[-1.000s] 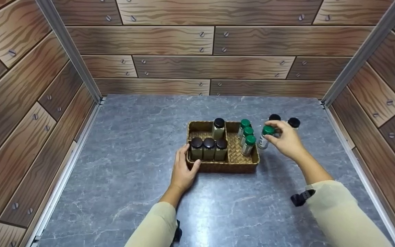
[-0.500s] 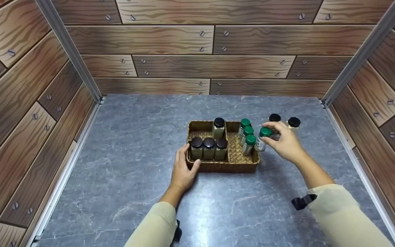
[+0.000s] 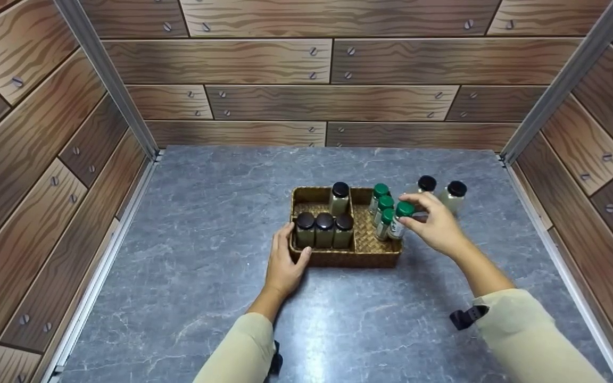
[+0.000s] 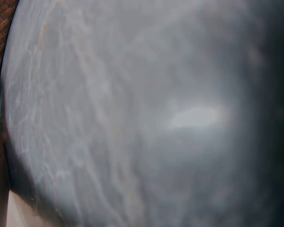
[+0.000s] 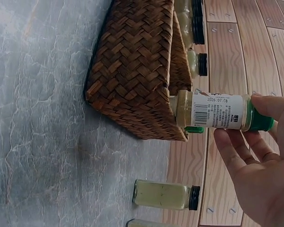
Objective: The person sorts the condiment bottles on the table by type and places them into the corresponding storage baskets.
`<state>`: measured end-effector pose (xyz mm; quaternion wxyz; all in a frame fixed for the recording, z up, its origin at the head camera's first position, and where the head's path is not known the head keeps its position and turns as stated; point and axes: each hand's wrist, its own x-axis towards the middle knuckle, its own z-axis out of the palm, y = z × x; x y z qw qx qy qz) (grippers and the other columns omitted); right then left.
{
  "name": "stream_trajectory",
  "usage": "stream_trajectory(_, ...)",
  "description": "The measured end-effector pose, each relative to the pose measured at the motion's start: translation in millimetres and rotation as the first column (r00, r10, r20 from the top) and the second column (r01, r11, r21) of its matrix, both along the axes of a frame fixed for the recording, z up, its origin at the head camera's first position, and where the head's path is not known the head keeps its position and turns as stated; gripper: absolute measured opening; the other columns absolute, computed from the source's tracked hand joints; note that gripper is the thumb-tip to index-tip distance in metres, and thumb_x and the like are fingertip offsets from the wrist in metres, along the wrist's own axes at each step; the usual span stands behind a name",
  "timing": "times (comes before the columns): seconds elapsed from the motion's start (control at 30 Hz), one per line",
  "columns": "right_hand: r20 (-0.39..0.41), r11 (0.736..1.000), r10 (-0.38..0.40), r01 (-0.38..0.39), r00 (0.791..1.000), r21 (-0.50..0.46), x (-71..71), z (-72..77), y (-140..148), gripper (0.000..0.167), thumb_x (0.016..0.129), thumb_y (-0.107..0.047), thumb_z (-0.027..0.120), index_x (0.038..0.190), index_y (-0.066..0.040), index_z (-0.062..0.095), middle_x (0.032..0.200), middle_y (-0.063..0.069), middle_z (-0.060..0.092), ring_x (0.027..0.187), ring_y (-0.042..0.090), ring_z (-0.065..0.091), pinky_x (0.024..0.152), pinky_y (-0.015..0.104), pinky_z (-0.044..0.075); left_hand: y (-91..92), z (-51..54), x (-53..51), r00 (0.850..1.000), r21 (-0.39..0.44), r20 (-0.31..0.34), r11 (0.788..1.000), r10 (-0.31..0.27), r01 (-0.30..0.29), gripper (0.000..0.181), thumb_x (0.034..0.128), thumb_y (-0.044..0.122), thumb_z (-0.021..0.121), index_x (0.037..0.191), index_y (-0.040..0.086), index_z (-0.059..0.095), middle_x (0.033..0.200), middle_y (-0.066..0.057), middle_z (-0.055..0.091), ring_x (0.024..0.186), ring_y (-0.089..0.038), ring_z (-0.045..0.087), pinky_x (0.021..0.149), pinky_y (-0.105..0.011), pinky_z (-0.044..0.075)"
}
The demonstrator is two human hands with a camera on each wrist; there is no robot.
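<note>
A two-compartment woven basket (image 3: 346,259) stands on the table. My left hand (image 3: 284,268) holds its front left corner, fingers along the left side and thumb at the front rim. My right hand (image 3: 437,226) pinches a green-capped spice jar (image 5: 222,111) near its cap, thumb opposite fingers. The labelled jar is over the basket's right wall, its base around rim height in the right wrist view. Several green-capped spice jars (image 3: 384,202) stand along the right compartment's right side. The left compartment has a front row of black-capped jars (image 3: 324,231) and another black-capped jar (image 3: 339,198) behind.
Two black-capped glass jars stand on the table right of the basket, one nearer (image 3: 427,184) and one farther right (image 3: 454,197). Wood-patterned walls (image 3: 328,101) surround the grey marbled table (image 3: 195,239) on its back and sides.
My right hand has carried the green-capped spice jar left, from beside the basket to over its right wall. The two black-capped jars behind it show more fully. My left hand has stayed put.
</note>
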<state>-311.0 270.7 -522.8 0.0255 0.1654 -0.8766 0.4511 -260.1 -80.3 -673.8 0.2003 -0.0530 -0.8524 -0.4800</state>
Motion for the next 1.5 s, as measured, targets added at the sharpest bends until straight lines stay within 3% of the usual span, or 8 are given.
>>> stream_trajectory(0.2,-0.008,1.0,-0.002,0.002,1.0,-0.02,0.8,-1.9,-5.8,0.047,0.093,0.004,0.08,0.138,0.004,0.067,0.132,0.024,0.061,0.117,0.032,0.068,0.098,0.017,0.061,-0.5,0.0,-0.3,1.0,0.001,-0.003,1.0,0.002,-0.002,0.072,0.0969,0.038,0.071,0.158,0.01,0.045,0.162,-0.021,0.048,0.152,-0.04,0.05,0.127,-0.055,0.043)
stream_trajectory(0.5,0.034,1.0,-0.004,0.004,0.999,0.02,1.6,-11.7,-10.8,0.048,0.092,0.005,0.08,0.138,0.002,0.067,0.126,0.022,0.059,0.118,0.037,0.069,0.095,0.017,0.061,-0.4,-1.0,-0.6,1.0,-0.001,-0.014,1.0,0.003,-0.003,0.071,0.0971,0.037,0.071,0.158,0.01,0.045,0.162,-0.021,0.049,0.152,-0.039,0.051,0.128,-0.054,0.043)
stream_trajectory(1.0,0.018,0.99,0.027,-0.029,0.999,0.138,2.5,-33.3,-7.3,0.049,0.093,0.002,0.081,0.14,-0.003,0.068,0.123,0.019,0.062,0.114,0.035,0.068,0.1,0.055,0.063,0.3,-4.9,-2.7,1.0,0.003,-0.031,1.0,0.002,-0.001,0.072,0.0963,0.035,0.073,0.157,0.009,0.045,0.16,-0.021,0.05,0.151,-0.038,0.052,0.129,-0.053,0.042)
stream_trajectory(1.33,0.017,0.977,0.013,-0.016,1.0,0.212,2.0,-43.7,-5.9,0.048,0.092,-0.003,0.084,0.138,-0.008,0.071,0.121,0.017,0.064,0.109,0.03,0.066,0.091,0.045,0.06,-0.5,-4.1,-2.7,0.999,0.001,-0.033,1.0,0.005,-0.005,0.072,0.0961,0.036,0.072,0.157,0.01,0.046,0.16,-0.021,0.05,0.151,-0.038,0.052,0.128,-0.054,0.043)
stream_trajectory(1.5,0.025,0.977,0.014,-0.019,1.0,0.213,1.9,-48.0,-6.4,0.049,0.09,-0.001,0.084,0.137,-0.008,0.072,0.118,0.016,0.063,0.106,0.03,0.065,0.092,0.05,0.061,-0.8,-3.8,-2.2,1.0,0.008,-0.019,1.0,-0.001,0.001,0.072,0.0962,0.036,0.072,0.158,0.009,0.046,0.162,-0.021,0.049,0.152,-0.038,0.051,0.129,-0.053,0.041)
